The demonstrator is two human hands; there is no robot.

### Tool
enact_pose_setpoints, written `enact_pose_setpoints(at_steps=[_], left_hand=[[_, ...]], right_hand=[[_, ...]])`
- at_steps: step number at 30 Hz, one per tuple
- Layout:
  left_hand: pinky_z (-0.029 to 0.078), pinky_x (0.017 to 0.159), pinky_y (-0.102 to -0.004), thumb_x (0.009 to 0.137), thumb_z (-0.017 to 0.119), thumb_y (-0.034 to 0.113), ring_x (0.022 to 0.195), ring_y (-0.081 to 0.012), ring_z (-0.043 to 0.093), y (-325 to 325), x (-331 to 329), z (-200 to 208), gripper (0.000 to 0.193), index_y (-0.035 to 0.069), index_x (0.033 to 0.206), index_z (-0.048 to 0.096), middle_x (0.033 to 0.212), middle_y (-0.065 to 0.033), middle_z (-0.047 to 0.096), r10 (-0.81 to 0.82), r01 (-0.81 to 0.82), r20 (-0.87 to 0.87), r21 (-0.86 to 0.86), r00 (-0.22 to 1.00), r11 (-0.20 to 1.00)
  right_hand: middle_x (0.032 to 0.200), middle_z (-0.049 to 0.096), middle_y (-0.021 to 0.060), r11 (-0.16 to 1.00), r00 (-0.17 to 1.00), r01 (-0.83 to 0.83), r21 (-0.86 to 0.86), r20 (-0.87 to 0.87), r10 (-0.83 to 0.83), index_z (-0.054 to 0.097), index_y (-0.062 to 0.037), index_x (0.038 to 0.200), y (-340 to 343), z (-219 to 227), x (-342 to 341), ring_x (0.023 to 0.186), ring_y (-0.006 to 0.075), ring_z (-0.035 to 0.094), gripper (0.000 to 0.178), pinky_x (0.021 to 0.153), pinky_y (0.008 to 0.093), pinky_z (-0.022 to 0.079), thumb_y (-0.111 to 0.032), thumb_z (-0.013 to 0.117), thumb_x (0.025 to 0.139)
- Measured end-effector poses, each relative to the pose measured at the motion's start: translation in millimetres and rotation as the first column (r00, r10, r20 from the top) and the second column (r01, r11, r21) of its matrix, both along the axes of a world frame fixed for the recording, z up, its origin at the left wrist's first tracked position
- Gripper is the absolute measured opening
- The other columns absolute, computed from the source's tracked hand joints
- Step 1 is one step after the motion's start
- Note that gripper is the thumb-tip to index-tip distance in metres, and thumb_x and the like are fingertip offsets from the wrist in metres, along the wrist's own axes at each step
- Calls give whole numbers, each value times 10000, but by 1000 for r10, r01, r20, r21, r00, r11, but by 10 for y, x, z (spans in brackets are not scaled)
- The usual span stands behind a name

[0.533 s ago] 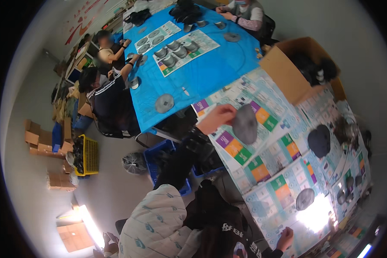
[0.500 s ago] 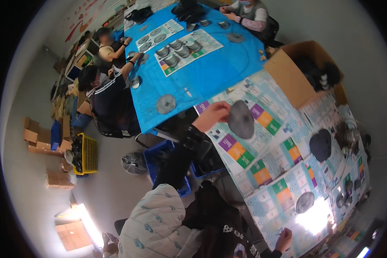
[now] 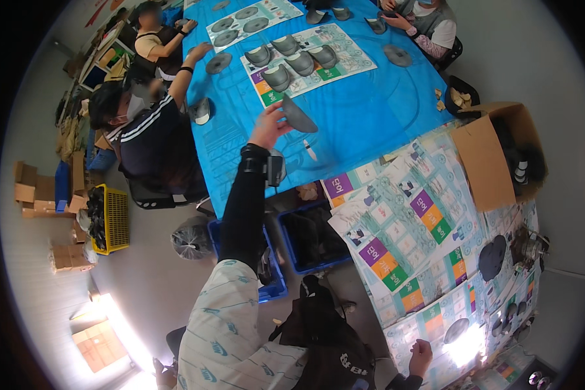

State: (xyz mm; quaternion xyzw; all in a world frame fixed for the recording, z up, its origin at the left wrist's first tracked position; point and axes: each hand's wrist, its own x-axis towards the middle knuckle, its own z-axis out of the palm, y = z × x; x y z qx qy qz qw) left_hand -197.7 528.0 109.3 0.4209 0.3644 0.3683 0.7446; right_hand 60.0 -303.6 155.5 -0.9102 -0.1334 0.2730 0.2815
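The left hand [image 3: 270,127] was reached out over the blue table cover [image 3: 370,136], fingers and thumb closed on the near edge of a grey curved piece [image 3: 300,117], which was tilted and stuck out to the right; whether the piece touched the cover could not be told. The right hand [image 3: 420,357] was at the lower edge, beside the sheet-covered table [image 3: 403,325], its fingers loosely curled; I could not tell whether it had hold of anything.

Just below the held piece lay a small white pointed object [image 3: 311,150]; just beyond it, a printed sheet [image 3: 354,49] bore five shaped grey pieces [image 3: 299,63], standing in the way of any reach straight ahead; farther off, another sheet [image 3: 286,13] carried flat grey discs [image 3: 246,12].

To the left sat a masked co-worker [image 3: 156,136], one arm across the cover's edge; near the right hand lay a grey oval piece [image 3: 457,330] beside a bright glare, with dark rounded pieces [image 3: 493,257] beyond; a cardboard box [image 3: 481,159] holding dark things blocked the far right corner; blue crates [image 3: 285,237] stood on the floor below.
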Motion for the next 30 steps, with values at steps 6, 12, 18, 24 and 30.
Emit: enact_pose_setpoints(at_steps=[6,12,18,24,30], left_hand=[[601,858,-395,966,577,86,1022,-270,711,610,-1009,-835,514,104,1476,518,1285,-122,661,92,-192,-399,-219,912,957],[612,785,-352,955,570,56,946,-276,731,921,-1085,-1427,535,118,1485,534,1261,-133,674,196,-256,-718,25,668,966],[631,706,-427,981,461,129,842,-318,742,877,-1123,-1732,458,104,1406,630,1108,-181,719,387,-482,-445,-121,808,868],[593,854,-508,979,457,181,1050,-373,701,833,-1347,-1854,480,1,1414,552,1179,-219,692,440,-497,-230,-405,868,768],[511,947,-417,936,636,259,1104,-327,657,336,-1157,-1705,543,-61,1362,530,1204,-225,675,722,-479,-618,554,310,681]], right_hand=[[876,705,106,997,1000,-28,-77,-11,27,689,40,1069,239,-2,-48,731,182,683,154,657,325,595,-33,649,939],[845,707,111,986,998,-69,-150,-22,66,689,34,1064,586,128,-127,721,187,693,155,666,327,585,-47,655,937],[839,710,111,988,994,-109,-111,-7,109,691,16,1074,604,27,-74,723,196,703,156,677,327,571,-46,650,937],[869,726,127,979,996,-84,-185,0,86,705,-6,1064,458,-34,-115,783,251,708,180,740,380,557,-92,685,907],[891,730,133,989,993,-102,-110,49,108,707,-5,1049,220,-60,-182,813,262,714,168,765,384,562,-82,679,902]])
